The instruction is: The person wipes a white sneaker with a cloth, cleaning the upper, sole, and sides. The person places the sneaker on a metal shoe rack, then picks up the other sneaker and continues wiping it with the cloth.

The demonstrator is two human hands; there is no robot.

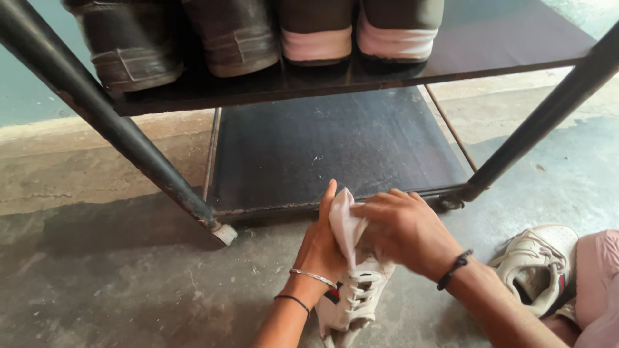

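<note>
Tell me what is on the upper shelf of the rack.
On the upper shelf stand two pairs of shoes, heels outward: a dark pair at left and a dark pair with pale pink soles beside it. Their fronts are out of view.

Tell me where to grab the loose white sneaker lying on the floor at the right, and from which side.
Take the second sneaker by its collar, probably from above and from the left. Its opening faces up and looks clear, so fingers can likely hook inside the rim. The pink cloth crowds its right side. Both hands are occupied: the left hand steadies the laced sneaker, and the right hand presses a white rag.
</note>
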